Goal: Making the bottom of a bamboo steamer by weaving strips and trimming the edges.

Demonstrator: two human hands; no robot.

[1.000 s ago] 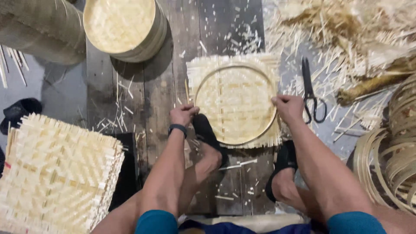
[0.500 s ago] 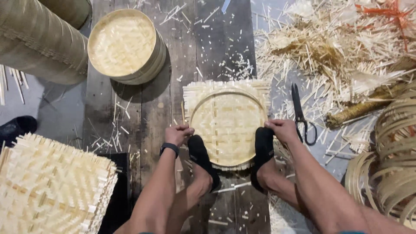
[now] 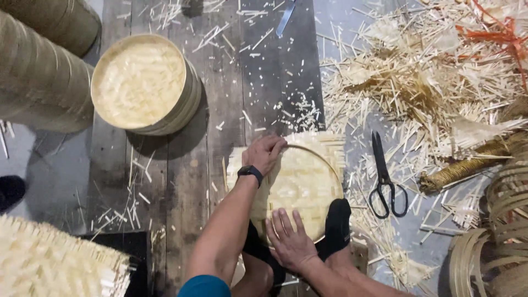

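A square woven bamboo mat with a round bamboo hoop (image 3: 308, 181) on it lies on the dark wooden boards. My left hand (image 3: 264, 153) grips the hoop's far left rim, fingers curled over it. My right hand (image 3: 289, 239) lies flat with fingers spread on the near part of the weave. My two feet in black socks (image 3: 336, 225) press on the near edge of the mat.
Black scissors (image 3: 385, 181) lie right of the mat among bamboo offcuts (image 3: 418, 82). A finished round woven tray stack (image 3: 140, 82) stands far left, large rolled cylinders (image 3: 38, 82) beyond it. Woven mats (image 3: 49, 264) lie near left, coiled bamboo strips (image 3: 495, 231) right.
My left hand has moved from the near left rim up to the far left rim. My right hand has come off the right rim and lies flat on the near weave.
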